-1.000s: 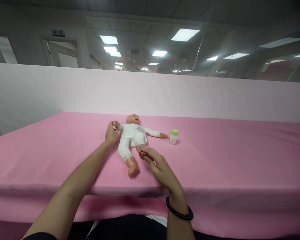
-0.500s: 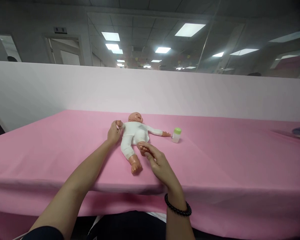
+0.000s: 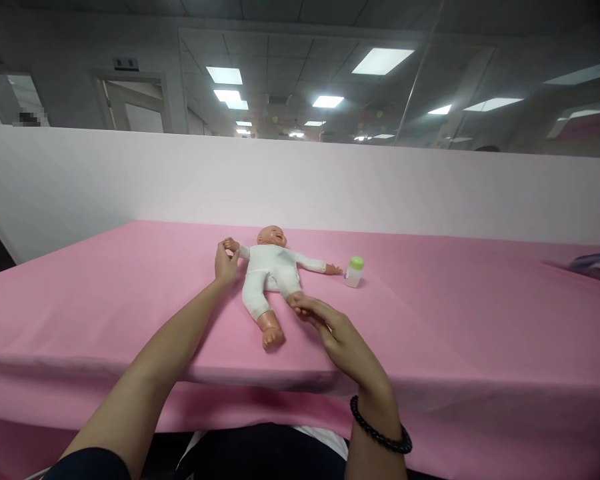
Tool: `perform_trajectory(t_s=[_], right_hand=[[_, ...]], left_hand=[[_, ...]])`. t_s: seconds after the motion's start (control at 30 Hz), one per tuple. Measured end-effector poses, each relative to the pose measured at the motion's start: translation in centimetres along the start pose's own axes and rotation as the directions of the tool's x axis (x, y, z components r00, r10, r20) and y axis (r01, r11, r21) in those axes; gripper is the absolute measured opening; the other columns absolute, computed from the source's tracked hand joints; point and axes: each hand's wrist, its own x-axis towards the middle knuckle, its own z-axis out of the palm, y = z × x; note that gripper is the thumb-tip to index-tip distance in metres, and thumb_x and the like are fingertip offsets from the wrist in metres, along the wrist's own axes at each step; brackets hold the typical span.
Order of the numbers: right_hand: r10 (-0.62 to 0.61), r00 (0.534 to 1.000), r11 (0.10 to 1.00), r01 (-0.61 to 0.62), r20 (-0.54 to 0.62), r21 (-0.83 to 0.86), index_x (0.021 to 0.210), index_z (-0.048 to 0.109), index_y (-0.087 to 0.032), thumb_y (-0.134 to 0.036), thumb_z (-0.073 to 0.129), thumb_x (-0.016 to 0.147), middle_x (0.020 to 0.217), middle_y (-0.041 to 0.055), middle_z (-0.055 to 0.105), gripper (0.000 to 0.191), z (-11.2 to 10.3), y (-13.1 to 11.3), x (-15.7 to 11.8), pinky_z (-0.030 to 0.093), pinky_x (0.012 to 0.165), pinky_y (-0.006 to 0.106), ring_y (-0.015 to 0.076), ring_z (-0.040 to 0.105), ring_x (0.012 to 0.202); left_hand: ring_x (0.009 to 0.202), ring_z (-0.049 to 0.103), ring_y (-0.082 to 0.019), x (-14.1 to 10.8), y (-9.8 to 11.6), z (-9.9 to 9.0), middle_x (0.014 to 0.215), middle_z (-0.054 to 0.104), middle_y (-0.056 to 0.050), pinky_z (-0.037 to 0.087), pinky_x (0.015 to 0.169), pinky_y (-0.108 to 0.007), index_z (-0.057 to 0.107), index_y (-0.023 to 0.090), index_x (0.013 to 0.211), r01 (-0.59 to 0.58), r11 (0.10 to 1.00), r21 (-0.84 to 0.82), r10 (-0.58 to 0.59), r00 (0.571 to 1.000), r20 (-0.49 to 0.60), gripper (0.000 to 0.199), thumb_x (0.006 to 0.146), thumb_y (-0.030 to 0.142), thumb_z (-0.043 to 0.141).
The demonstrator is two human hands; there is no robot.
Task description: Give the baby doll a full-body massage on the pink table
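Observation:
A baby doll (image 3: 270, 267) with a white cloth body lies on its back on the pink-covered table, head away from me. My left hand (image 3: 227, 263) is closed around the doll's hand on the left side. With my right hand (image 3: 330, 323), I hold the doll's foot on the right, which is mostly hidden under my fingers. The doll's other foot (image 3: 273, 333) rests bare on the cloth. By the doll's outstretched right-side hand (image 3: 333, 269) stands a small clear bottle (image 3: 353, 273) with a green cap, upright.
Pink cloth (image 3: 455, 320) covers the table and hangs over its front edge. A low white partition (image 3: 300, 180) runs along the back, with glass above it. Some dark bluish fabric (image 3: 597, 265) lies at the far right.
My right hand has moved right and toward me, and the doll's bent leg is now stretched out straighter. My left hand has shifted slightly left with the doll's hand.

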Motion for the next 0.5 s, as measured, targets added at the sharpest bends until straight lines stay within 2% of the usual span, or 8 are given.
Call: perform_trajectory(t_s=[0.07, 0.13, 0.27, 0.33, 0.4, 0.5], right_hand=[[-0.035, 0.997, 0.999, 0.035, -0.074, -0.012, 0.133, 0.065, -0.028, -0.011, 0.036, 0.097, 0.143, 0.0022, 0.062, 0.049, 1.0, 0.1, 1.2, 0.049, 0.114, 0.038, 0.0187, 0.059, 0.131], [-0.064, 0.994, 0.998, 0.062, -0.087, -0.020, 0.129, 0.067, -0.028, -0.006, 0.036, 0.093, 0.141, 0.0011, 0.063, 0.053, 2.1, 0.2, 2.5, 0.050, 0.112, 0.037, 0.0178, 0.061, 0.129], [-0.068, 0.997, 0.996, 0.065, -0.047, -0.058, 0.129, 0.068, -0.028, -0.001, 0.036, 0.085, 0.141, -0.0003, 0.064, 0.060, 4.2, 0.8, 4.6, 0.049, 0.114, 0.038, 0.0180, 0.060, 0.130], [-0.058, 0.997, 0.996, 0.055, -0.042, -0.074, 0.129, 0.068, -0.027, 0.000, 0.037, 0.083, 0.142, 0.0001, 0.064, 0.062, 4.9, 1.0, 5.1, 0.047, 0.116, 0.039, 0.0183, 0.059, 0.132], [-0.070, 0.997, 0.996, 0.068, -0.042, -0.061, 0.129, 0.068, -0.025, 0.001, 0.036, 0.082, 0.143, 0.0009, 0.063, 0.062, 5.1, 1.1, 5.1, 0.045, 0.118, 0.039, 0.0179, 0.057, 0.135], [-0.092, 0.994, 0.995, 0.090, -0.053, -0.029, 0.131, 0.068, -0.025, -0.003, 0.037, 0.088, 0.146, 0.0019, 0.061, 0.058, 4.5, 0.8, 4.5, 0.044, 0.119, 0.039, 0.0182, 0.053, 0.140]], left_hand=[[0.085, 0.063, -0.016, -0.6, 0.9, -0.2, 0.129, 0.062, -0.008, 0.051, 0.076, -0.029, 0.049, 0.025, 0.133, -0.093, 0.995, 0.027, 0.091, 0.994, 0.065, 0.037, 0.097, 0.028, 0.056], [0.091, 0.065, -0.017, -1.2, 1.6, -0.4, 0.131, 0.063, -0.007, 0.051, 0.079, -0.029, 0.054, 0.026, 0.134, -0.189, 0.980, 0.055, 0.179, 0.971, 0.156, 0.036, 0.098, 0.029, 0.054], [0.110, 0.065, -0.022, -1.8, 1.9, -1.0, 0.134, 0.065, -0.001, 0.050, 0.087, -0.031, 0.067, 0.032, 0.124, -0.353, 0.931, 0.091, 0.298, 0.881, 0.367, 0.033, 0.093, 0.024, 0.063], [0.115, 0.064, -0.023, -1.9, 1.9, -1.1, 0.136, 0.065, 0.001, 0.049, 0.089, -0.031, 0.069, 0.034, 0.124, -0.389, 0.916, 0.101, 0.316, 0.851, 0.419, 0.035, 0.091, 0.021, 0.064], [0.116, 0.064, -0.024, -1.8, 1.8, -1.1, 0.138, 0.064, -0.001, 0.049, 0.088, -0.032, 0.068, 0.033, 0.125, -0.387, 0.915, 0.114, 0.310, 0.855, 0.415, 0.035, 0.093, 0.022, 0.062], [0.107, 0.066, -0.023, -1.4, 1.4, -1.1, 0.136, 0.064, -0.004, 0.050, 0.084, -0.033, 0.065, 0.031, 0.127, -0.320, 0.939, 0.129, 0.262, 0.905, 0.335, 0.031, 0.097, 0.029, 0.058]])
